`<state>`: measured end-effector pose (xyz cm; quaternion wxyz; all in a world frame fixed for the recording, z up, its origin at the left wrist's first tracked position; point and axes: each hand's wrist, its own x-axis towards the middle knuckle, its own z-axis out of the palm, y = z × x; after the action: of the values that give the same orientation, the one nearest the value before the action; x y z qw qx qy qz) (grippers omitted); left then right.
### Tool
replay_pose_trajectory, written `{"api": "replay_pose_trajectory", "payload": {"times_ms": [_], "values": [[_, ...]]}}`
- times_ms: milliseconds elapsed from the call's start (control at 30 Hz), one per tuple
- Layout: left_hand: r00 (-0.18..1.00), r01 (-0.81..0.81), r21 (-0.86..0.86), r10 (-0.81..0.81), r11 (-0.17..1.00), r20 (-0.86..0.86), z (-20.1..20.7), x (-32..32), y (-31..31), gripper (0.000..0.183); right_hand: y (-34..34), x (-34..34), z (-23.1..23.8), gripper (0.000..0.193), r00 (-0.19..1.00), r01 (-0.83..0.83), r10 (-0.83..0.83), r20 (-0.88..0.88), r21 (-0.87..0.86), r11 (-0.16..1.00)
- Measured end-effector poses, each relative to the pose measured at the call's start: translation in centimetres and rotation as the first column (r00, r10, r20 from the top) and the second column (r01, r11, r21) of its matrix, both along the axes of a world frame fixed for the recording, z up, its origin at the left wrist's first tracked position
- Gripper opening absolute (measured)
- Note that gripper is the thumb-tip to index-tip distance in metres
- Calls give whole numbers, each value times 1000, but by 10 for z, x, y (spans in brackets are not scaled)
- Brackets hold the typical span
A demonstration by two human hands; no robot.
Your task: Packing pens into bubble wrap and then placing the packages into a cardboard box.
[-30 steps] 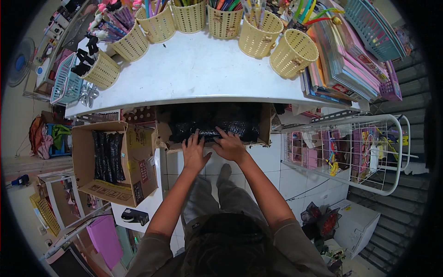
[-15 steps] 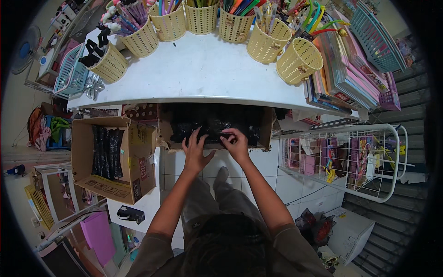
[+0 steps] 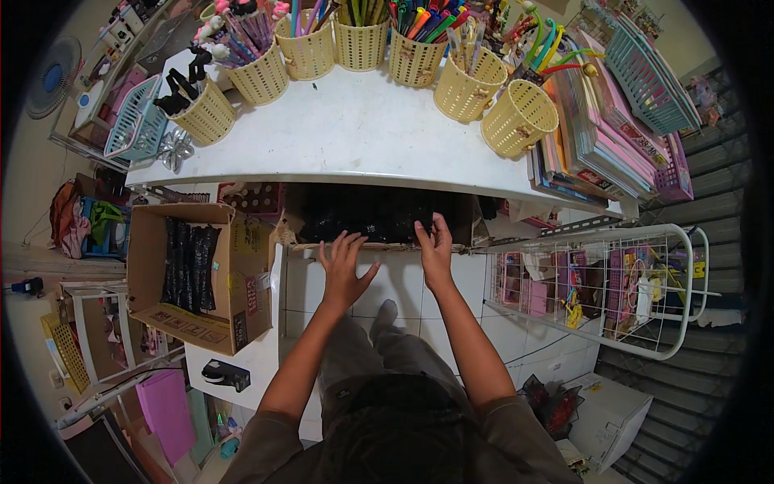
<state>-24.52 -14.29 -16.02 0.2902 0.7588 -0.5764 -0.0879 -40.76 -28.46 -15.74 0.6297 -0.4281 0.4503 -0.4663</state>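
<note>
A cardboard box (image 3: 472,234) sits beneath the white table, its near rim sticking out past the table edge. Shiny black plastic-wrapped packages (image 3: 355,222) fill it, their far parts lost in shadow. My left hand (image 3: 347,270) is open, fingers spread, with the tips at the box's near rim. At the right part of that rim, my right hand (image 3: 435,252) reaches in with thumb and forefinger apart, touching the rim or the packages beside it. To the left stands a second open carton (image 3: 251,298) holding several upright black-wrapped packages (image 3: 189,266).
Yellow perforated cups (image 3: 520,121) of pens and brushes line the far side of the white table (image 3: 339,133). A white wire basket rack (image 3: 597,323) stands at the right. A black tape dispenser (image 3: 226,374) lies below the left carton, and a white box (image 3: 617,419) sits lower right.
The box under the table has slid farther in. My right hand has shifted right and its pinched fingers have parted. My left fingertips now lie at the rim rather than over the packages.
</note>
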Motion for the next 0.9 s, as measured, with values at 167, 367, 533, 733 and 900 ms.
{"api": "replay_pose_trajectory", "payload": {"times_ms": [167,367,533,733,900], "values": [[939,-59,-101,21,993,-344,40,5,-20,83,8,-14,41,52,987,-158,160,-18,77,984],[945,13,-399,-141,917,-294,112,-1,-34,93,22,-28,119,52,946,-310,321,30,-189,932],[965,128,-537,-229,834,-125,148,7,-36,65,37,-26,185,24,977,-193,202,61,-128,973],[989,140,-746,-55,652,138,195,44,-29,34,15,-4,228,19,990,-140,136,-37,-315,939],[948,198,-638,19,744,317,231,102,-47,14,-13,34,249,16,1000,5,-13,-20,-366,931]]}}
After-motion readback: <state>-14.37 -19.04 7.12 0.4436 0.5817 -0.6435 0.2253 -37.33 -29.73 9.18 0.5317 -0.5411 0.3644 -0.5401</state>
